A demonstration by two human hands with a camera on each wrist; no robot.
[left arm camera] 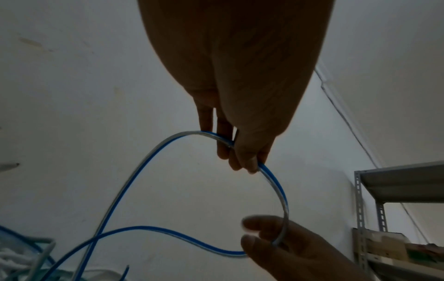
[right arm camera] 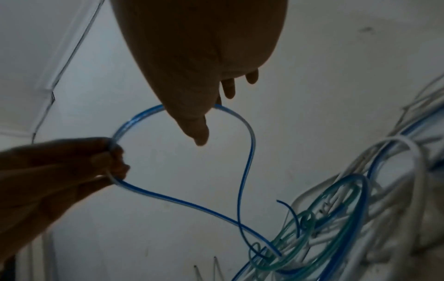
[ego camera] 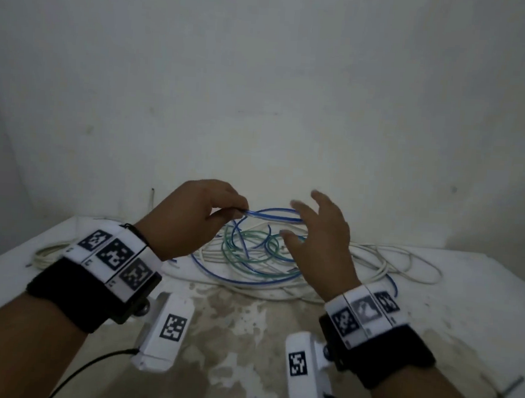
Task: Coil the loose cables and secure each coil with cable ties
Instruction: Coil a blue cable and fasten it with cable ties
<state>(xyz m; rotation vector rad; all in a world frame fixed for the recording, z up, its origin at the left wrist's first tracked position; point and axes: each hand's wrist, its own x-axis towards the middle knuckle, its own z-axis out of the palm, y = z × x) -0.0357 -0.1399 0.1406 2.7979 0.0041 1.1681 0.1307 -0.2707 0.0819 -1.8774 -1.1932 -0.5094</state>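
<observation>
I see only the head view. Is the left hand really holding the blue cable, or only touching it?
Observer: Holding. In the left wrist view, the left hand pinches the blue cable between thumb and fingers.
Operator: And the right hand?
Observer: The cable's loop passes between the thumb and fingers of the right hand, which are not closed on it.
Operator: Is anything else around?
Observer: A metal shelf rack stands by the wall.

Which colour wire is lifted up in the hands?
The blue cable. The left hand pinches its loop; the green cable and white cables lie on the table.
</observation>
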